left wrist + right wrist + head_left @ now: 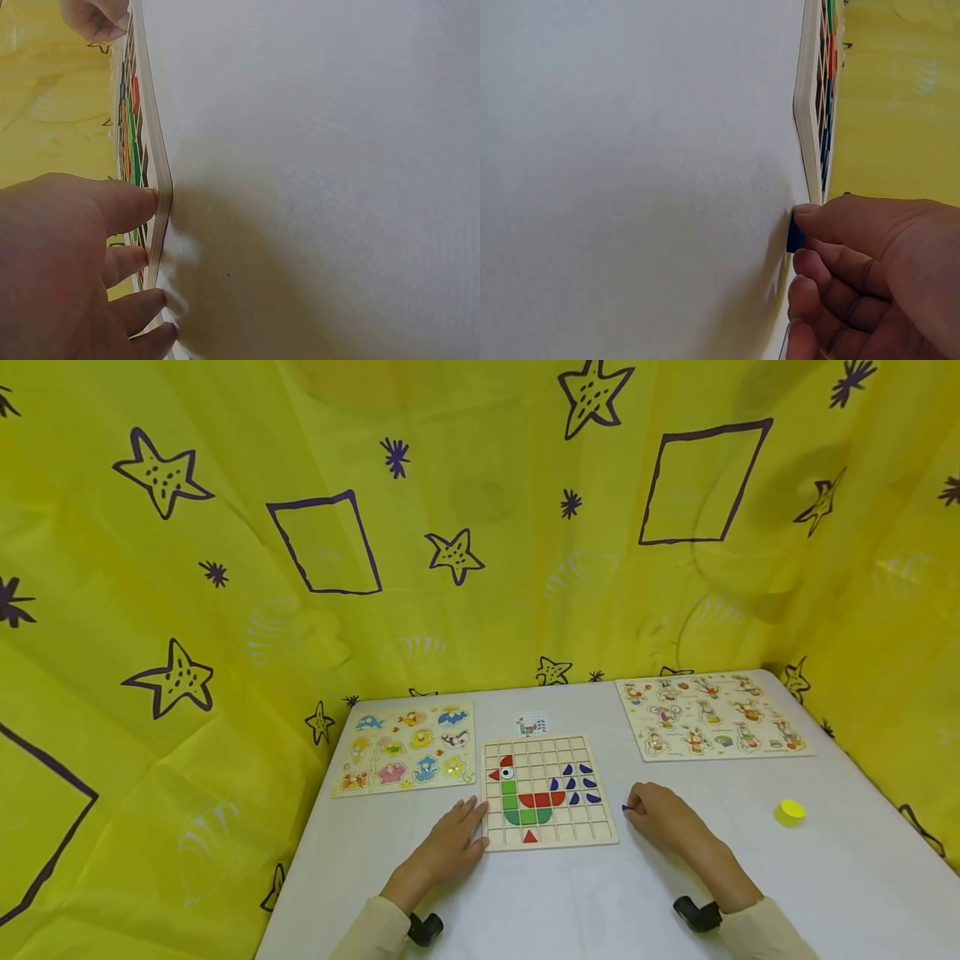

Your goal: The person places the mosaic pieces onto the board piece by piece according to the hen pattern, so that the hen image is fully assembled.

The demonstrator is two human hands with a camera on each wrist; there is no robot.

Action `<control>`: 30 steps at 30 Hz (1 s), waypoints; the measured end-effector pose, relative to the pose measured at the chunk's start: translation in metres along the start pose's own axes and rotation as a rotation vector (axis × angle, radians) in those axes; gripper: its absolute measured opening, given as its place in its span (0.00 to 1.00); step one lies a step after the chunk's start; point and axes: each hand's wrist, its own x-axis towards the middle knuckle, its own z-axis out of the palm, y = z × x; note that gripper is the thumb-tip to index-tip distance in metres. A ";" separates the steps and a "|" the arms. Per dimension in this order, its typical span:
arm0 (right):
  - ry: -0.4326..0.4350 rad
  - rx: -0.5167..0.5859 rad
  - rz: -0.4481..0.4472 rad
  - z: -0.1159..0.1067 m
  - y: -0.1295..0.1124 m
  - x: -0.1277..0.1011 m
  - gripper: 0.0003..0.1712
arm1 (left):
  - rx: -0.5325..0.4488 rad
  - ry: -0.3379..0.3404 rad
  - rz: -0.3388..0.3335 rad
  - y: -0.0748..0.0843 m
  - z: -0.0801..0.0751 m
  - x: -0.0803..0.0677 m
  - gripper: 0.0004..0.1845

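A wooden grid board (592, 832) lies on the table with red, green and blue pieces set in its squares in the shape of a bird. My left hand (448, 843) rests at the board's left edge; in the left wrist view the thumb and fingertips touch its rim. Just right of the board, my right hand (666, 814) pinches a small blue piece (795, 232) between thumb and index finger, close to the tabletop. A red triangle (530, 837) sits in the board's bottom row. Behind the board lies a small pattern card (531, 724) with a similar bird.
A sea-animal puzzle board (405, 747) lies at the back left, and a larger puzzle board (712, 717) at the back right. A yellow round object (789, 812) stands at the right. Yellow patterned cloth (480, 635) hangs behind the white table (570, 902).
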 end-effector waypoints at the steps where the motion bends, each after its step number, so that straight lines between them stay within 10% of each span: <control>1: 0.005 -0.001 0.004 0.001 -0.001 0.001 0.05 | 0.004 -0.001 0.000 0.000 0.000 0.000 0.34; 30: -0.010 0.126 -0.022 0.022 -0.039 0.007 0.05 | 0.007 0.001 -0.009 0.000 0.001 0.000 0.35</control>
